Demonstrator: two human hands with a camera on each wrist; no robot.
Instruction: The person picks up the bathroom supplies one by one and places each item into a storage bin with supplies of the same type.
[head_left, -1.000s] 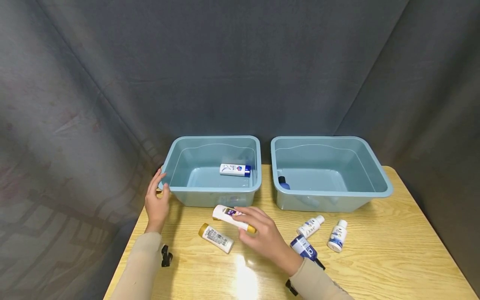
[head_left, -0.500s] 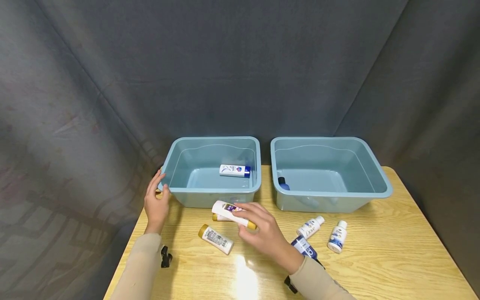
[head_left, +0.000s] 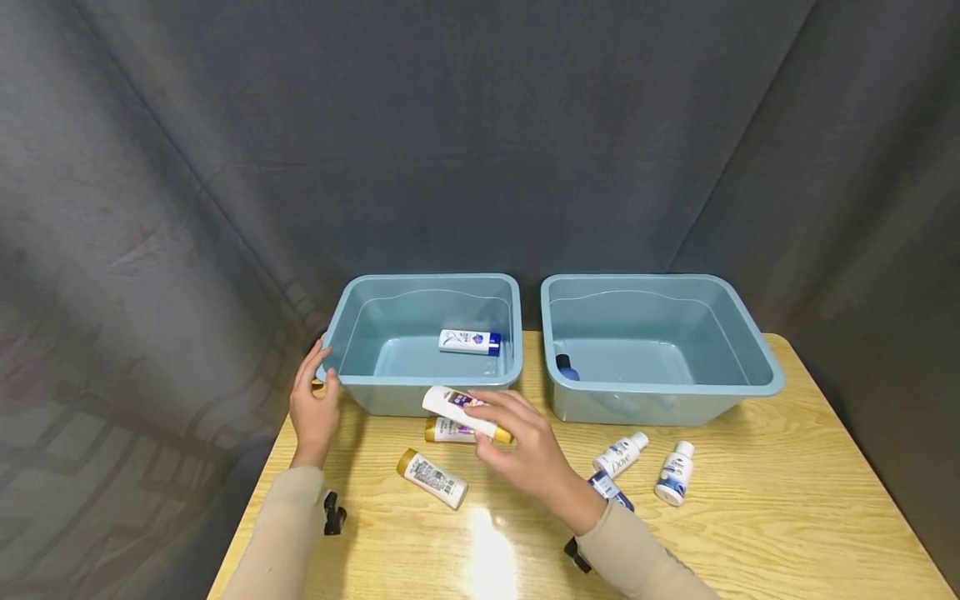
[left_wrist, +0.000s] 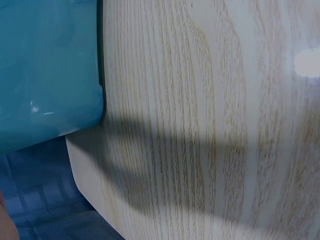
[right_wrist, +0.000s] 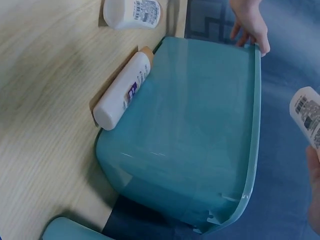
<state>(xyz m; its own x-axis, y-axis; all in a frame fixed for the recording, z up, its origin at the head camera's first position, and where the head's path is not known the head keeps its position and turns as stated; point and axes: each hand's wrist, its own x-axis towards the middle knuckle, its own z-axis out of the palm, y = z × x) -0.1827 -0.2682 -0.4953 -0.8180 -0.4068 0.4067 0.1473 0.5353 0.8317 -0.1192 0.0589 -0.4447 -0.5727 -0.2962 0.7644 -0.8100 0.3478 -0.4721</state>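
Observation:
My right hand [head_left: 525,450] pinches a white bottle with a gold cap [head_left: 450,404] by its capped end, tilted in front of the left blue bin [head_left: 427,381]. The right wrist view shows this bottle's barcode side at the right edge. Below it, a similar gold-capped bottle [right_wrist: 121,95] lies on the table along the bin's front wall. A third gold-capped bottle [head_left: 435,478] lies label-back up, nearer the front. My left hand [head_left: 313,412] grips the left bin's rim at its front left corner. Inside that bin lies a white bottle with a blue cap [head_left: 467,342].
To the right stands a second blue bin [head_left: 663,389] holding a dark blue bottle [head_left: 567,368]. Two white Dove bottles [head_left: 621,455] lie on the table before it. A blue bottle [head_left: 611,490] is partly hidden by the right forearm. A grey curtain [head_left: 480,142] hangs behind the bins.
My right hand has raised the gold-capped bottle up toward the left bin's front wall, uncovering the similar bottle beneath it. My left hand stays at the rim.

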